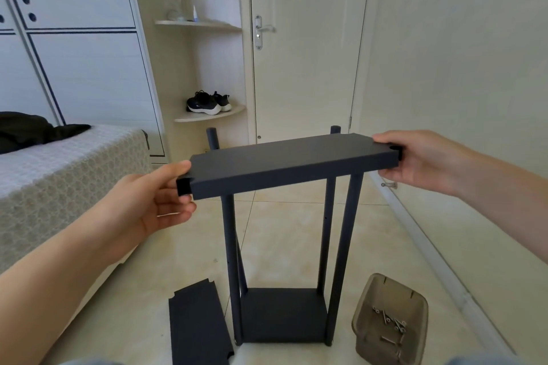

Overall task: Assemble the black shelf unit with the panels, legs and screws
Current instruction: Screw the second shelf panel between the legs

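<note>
Left fingers [175, 213]: curling under the panel [290, 163] at its 9 o'clock end, thumb lying on top, so the left hand [154, 201] is pinching that short edge
Right fingers [385, 139]: lying over the top at the 3 o'clock end, thumb coming up from beneath; the right hand [415, 157] is gripping in the same way
Panel: hanging flat in the air between both hands, over the legs [232, 261]; the two far legs are poking up behind its 12 o'clock edge, while the tops of the two near ones are hiding behind its 6 o'clock edge
Frame below: four legs rising from the bottom panel [284, 314] on the floor [281, 234], leaning a little unevenly
Step in hand, as I judge it: lowering the panel so each corner notch is meeting its leg
Doing it well: keeping it level, catching the far pair first, then easing the near legs into their notches, sliding down evenly and stopping where the side holes are lining up
Risk: splayed legs jamming if one end is dropping faster
Waiting nearby: a spare panel [197, 326] at 7 o'clock, screws [391, 321] in a tray [382, 278] at 5 o'clock
</note>
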